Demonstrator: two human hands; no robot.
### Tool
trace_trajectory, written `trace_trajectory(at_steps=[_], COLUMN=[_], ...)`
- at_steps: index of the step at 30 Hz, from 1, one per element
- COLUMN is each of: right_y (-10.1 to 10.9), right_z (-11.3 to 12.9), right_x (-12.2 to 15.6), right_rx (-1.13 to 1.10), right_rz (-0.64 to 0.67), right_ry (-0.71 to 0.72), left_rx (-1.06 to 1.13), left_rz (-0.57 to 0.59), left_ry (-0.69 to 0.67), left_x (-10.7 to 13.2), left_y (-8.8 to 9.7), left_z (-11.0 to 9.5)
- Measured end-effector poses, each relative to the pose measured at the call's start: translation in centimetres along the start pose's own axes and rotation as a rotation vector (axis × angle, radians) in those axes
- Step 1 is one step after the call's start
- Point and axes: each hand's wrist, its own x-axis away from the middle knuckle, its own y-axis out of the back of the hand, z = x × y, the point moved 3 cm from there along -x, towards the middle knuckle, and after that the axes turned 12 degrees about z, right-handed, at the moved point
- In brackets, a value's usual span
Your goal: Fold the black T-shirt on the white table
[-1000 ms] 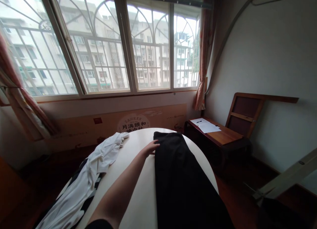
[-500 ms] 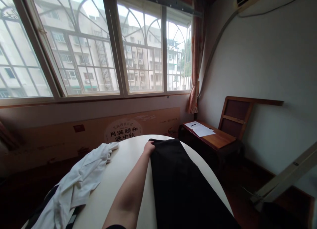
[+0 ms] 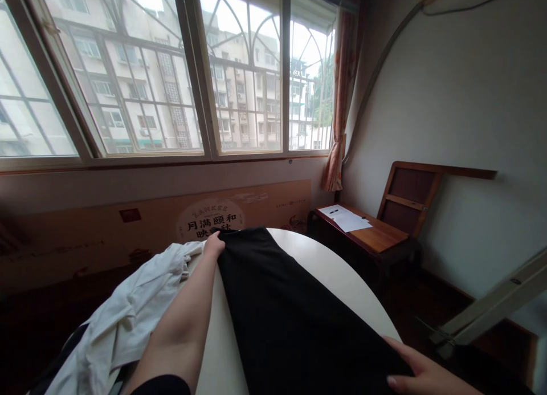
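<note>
A long black garment (image 3: 282,304), tapering toward its far end like trousers, lies flat over the round white table (image 3: 329,264). At its far left corner my left hand (image 3: 215,244) is closed on the edge, with the arm stretched out. My right hand (image 3: 412,367) is at the near right edge of the same garment, the cloth between its thumb and fingers; part of this hand's grip is hidden. To the left of my left arm, a crumpled white garment (image 3: 132,304) hangs along the table's rim, apart from the black one.
Behind the table stands a printed cardboard panel (image 3: 149,229) below the windows. A low wooden table (image 3: 376,238) with white papers (image 3: 348,219) stands at the right. Further right, a slanted beam (image 3: 491,304) leans near the wall.
My left hand has moved left, taking the far end of the black garment with it. My right hand has come into view at the near right edge. The view has shifted slightly.
</note>
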Motion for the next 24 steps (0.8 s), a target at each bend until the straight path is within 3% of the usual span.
trace_trajectory(at_steps=[2,5,9,11,12,14,17,20,22,24], right_y=[0.3,1.3,2.8,3.2,3.3,3.3,3.2,3.2,3.3,3.3], right_z=[0.0,-0.5,-1.2,-1.2,-1.1,-0.9,-0.7,-1.0,-1.3,-1.4], right_x=[-2.2,-3.1,-1.7,-1.0,-0.8,-0.5,-0.1,0.1,0.3,0.5], right_rx=[-0.019,-0.013,-0.084,-0.106,-0.106,-0.092,-0.062,-0.052,-0.051,-0.038], right_rz=[0.035,0.015,0.066,0.086,0.093,0.101,0.087,0.047,0.014,-0.012], right_ry=[0.019,-0.01,-0.058,-0.063,-0.065,-0.058,-0.029,0.001,0.027,0.037], left_rx=[-0.05,-0.134,-0.255,-0.322,-0.401,-0.479,-0.546,-0.618,-0.677,-0.707], left_rz=[0.0,-0.008,-0.056,-0.027,0.007,0.156,0.542,0.953,0.983,0.845], left_ry=[0.047,0.083,0.003,-0.138,-0.275,-0.504,-0.73,-0.826,-0.758,-0.658], left_x=[0.5,2.8,9.1,13.7,16.4,22.7,33.1,43.0,47.8,50.9], left_y=[1.0,0.8,-1.0,-2.0,-2.4,-3.4,-5.0,-6.8,-7.7,-8.4], left_z=[0.9,1.0,-1.7,-4.6,-6.4,-10.1,-14.5,-16.2,-16.0,-15.0])
